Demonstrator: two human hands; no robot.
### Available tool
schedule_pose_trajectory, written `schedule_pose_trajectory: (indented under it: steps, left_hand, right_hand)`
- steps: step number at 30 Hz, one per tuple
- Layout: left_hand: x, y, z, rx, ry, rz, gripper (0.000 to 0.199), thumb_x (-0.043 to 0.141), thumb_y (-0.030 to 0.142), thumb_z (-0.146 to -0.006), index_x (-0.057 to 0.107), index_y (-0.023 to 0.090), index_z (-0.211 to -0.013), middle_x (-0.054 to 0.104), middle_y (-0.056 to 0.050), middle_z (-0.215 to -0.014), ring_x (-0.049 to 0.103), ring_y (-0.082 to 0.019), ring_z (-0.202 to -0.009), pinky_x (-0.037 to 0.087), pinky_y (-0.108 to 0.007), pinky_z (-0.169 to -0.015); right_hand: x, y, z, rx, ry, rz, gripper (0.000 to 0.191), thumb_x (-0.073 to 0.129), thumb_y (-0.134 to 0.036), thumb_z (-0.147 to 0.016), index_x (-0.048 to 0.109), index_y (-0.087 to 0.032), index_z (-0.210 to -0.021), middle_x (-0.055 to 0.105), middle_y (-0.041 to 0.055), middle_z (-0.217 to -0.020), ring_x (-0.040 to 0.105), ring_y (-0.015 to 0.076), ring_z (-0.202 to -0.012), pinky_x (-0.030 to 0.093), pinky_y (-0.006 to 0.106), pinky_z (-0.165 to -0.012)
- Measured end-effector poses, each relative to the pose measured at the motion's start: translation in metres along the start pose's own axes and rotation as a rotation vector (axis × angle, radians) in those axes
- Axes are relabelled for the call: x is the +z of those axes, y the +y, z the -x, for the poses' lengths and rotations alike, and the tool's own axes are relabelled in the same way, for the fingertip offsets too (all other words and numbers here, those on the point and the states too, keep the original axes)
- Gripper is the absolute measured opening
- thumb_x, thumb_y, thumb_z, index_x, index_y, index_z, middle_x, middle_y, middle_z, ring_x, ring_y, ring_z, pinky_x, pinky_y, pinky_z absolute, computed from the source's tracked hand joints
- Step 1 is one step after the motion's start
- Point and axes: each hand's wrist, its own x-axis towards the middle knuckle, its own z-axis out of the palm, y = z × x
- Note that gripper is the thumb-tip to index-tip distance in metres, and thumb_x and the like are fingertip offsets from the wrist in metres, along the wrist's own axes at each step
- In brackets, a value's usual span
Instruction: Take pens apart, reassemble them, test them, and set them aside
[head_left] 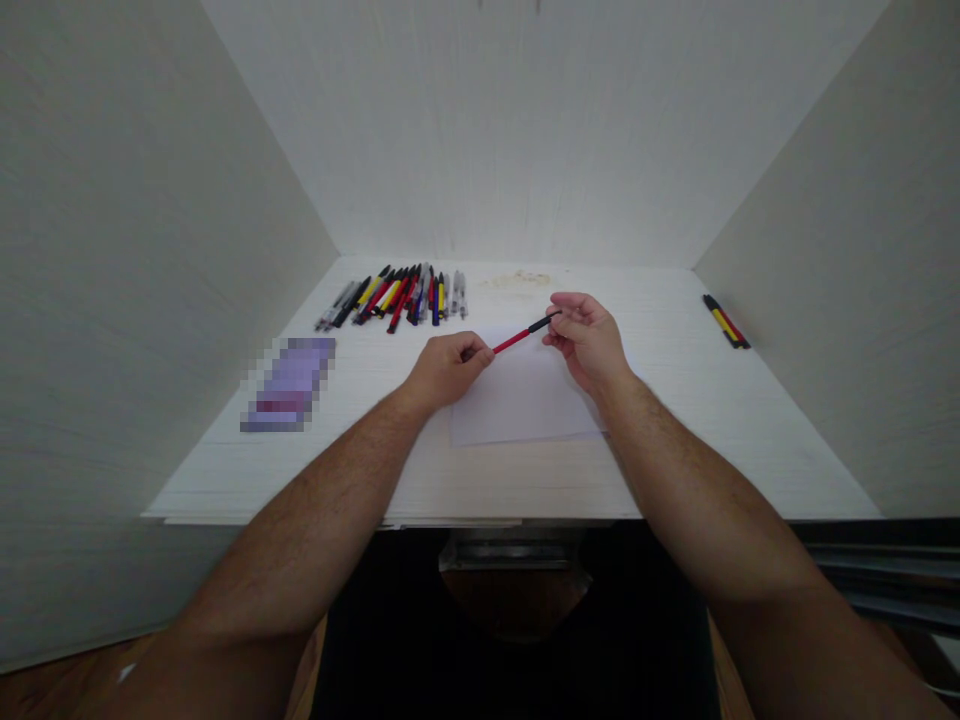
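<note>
A red pen with a black grip section [513, 341] is held between my two hands above the table. The thumb and fingers of my left hand [450, 366] are closed on its red end. At the black end, my right hand [586, 335] pinches the tip with thumb and forefinger, its other fingers loosely curled. The pen slants up toward the right. Beneath both hands lies a white sheet of paper [517, 405], partly covered by my right wrist.
Several pens [397, 297] in red, black, yellow and clear lie in a row at the back left. A few more pens [726, 322] rest by the right wall. A pixelated purple item [292, 380] lies on the left of the white table [675, 440]. Walls enclose three sides.
</note>
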Motion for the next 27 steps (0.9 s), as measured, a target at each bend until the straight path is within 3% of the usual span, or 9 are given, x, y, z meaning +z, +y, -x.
schedule_pose_trajectory:
  steps: [4, 11, 19, 27]
  left_hand:
    - [-0.001, 0.002, 0.001, 0.028, 0.085, -0.005, 0.02, 0.06, 0.037, -0.08, 0.068, 0.019, -0.077, 0.06, 0.002, -0.062, 0.047, -0.011, -0.056, 0.035, -0.025, -0.054]
    - [0.003, 0.001, 0.001, 0.017, 0.141, 0.043, 0.018, 0.067, 0.036, -0.077, 0.067, 0.018, -0.076, 0.062, 0.001, -0.064, 0.05, -0.01, -0.057, 0.038, -0.025, -0.055]
    - [0.004, 0.0, 0.0, 0.099, 0.129, -0.001, 0.014, 0.073, 0.031, -0.071, 0.068, 0.019, -0.074, 0.061, 0.0, -0.067, 0.051, -0.01, -0.06, 0.039, -0.025, -0.056]
    - [0.004, 0.0, 0.001, 0.035, 0.071, 0.054, 0.016, 0.072, 0.033, -0.073, 0.072, 0.02, -0.08, 0.065, 0.0, -0.068, 0.053, -0.011, -0.059, 0.04, -0.025, -0.055]
  right_hand:
    - [0.001, 0.002, 0.001, 0.039, -0.023, -0.015, 0.034, 0.076, -0.026, -0.065, 0.06, -0.023, -0.095, 0.065, -0.0033, -0.084, 0.057, 0.0083, -0.064, 0.053, 0.023, -0.057]
    - [0.002, 0.009, 0.0, 0.091, 0.006, 0.085, 0.04, 0.079, -0.047, -0.063, 0.049, -0.02, -0.067, 0.057, -0.0045, -0.061, 0.052, 0.0075, -0.051, 0.05, 0.023, -0.051]
    - [0.0, 0.011, -0.003, 0.05, 0.028, 0.066, 0.041, 0.081, -0.044, -0.061, 0.048, -0.02, -0.064, 0.056, -0.0054, -0.056, 0.051, 0.0078, -0.049, 0.048, 0.022, -0.049]
    - [-0.001, 0.012, -0.003, 0.042, 0.021, 0.048, 0.033, 0.08, -0.039, -0.062, 0.054, -0.019, -0.066, 0.057, -0.0045, -0.057, 0.052, 0.0079, -0.05, 0.048, 0.023, -0.051]
